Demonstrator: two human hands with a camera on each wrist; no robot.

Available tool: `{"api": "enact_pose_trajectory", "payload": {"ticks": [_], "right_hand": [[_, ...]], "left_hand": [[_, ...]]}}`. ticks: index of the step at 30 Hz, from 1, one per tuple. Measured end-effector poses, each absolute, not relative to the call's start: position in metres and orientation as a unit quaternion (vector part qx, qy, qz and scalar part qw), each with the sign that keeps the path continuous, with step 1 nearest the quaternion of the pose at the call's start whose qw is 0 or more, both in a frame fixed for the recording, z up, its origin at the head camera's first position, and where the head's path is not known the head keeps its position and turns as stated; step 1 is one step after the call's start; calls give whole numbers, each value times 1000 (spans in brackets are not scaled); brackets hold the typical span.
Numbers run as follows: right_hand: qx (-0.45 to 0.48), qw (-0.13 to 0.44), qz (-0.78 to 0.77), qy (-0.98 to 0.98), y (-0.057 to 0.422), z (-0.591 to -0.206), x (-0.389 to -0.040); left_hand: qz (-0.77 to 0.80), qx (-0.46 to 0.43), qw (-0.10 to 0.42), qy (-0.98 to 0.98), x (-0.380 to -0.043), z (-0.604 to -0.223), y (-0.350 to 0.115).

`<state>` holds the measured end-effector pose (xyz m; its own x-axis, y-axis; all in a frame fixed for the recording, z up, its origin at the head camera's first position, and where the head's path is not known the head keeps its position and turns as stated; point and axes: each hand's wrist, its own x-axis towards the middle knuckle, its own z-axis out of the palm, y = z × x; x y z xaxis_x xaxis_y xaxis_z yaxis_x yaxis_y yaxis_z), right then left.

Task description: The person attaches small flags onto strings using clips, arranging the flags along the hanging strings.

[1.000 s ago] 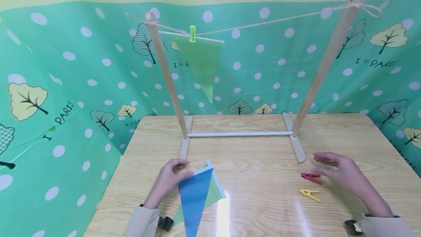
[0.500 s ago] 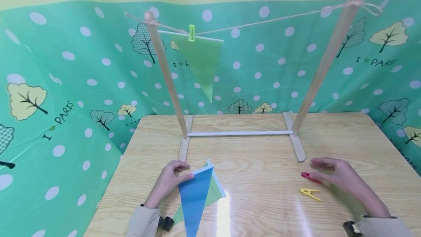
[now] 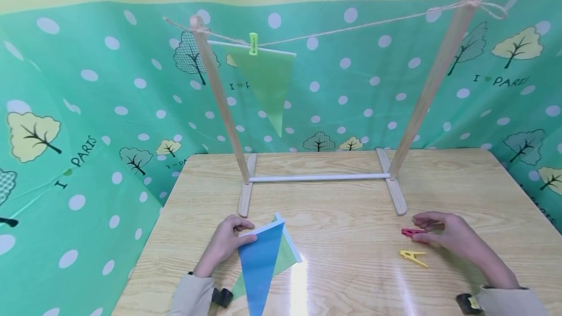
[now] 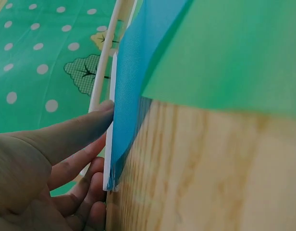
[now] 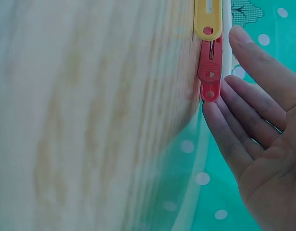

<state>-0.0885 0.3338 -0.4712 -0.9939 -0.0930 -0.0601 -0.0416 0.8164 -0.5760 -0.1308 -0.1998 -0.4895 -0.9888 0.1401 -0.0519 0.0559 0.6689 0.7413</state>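
Note:
My left hand [image 3: 221, 245] pinches the white top edge of a blue triangular pennant [image 3: 261, 260] at its left corner, thumb on top and fingers beneath. Under the blue one, a green pennant [image 3: 286, 257] lies on the table, partly covered. My right hand [image 3: 454, 235] is at a red clothespin [image 3: 408, 232], thumb and fingers apart on either side of its handle end. In the right wrist view the fingertips come right up to this red clothespin [image 5: 210, 62] without closing round it. A yellow clothespin [image 3: 412, 257] lies just nearer the front.
Behind the hands stands a wooden frame with two posts [image 3: 432, 89] and a white crossbar [image 3: 318, 178]. String [image 3: 351, 28] runs between the post tops. From it hangs another green pennant [image 3: 270, 77], held by a lime clothespin [image 3: 253, 44]. Patterned cloth [image 3: 325, 106] surrounds the wooden table [image 3: 333, 228].
My right hand has come slightly down and left, so its thumb now overlaps the red clothespin in the head view. The left hand stays on the blue pennant's edge.

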Motion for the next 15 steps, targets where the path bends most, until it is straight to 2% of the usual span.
{"api": "enact_pose_trajectory", "payload": {"ticks": [15], "right_hand": [[-46,51,-295,953,333,-472,-91]], "left_hand": [[403,59,48,912,-134,-491,-200]]}}
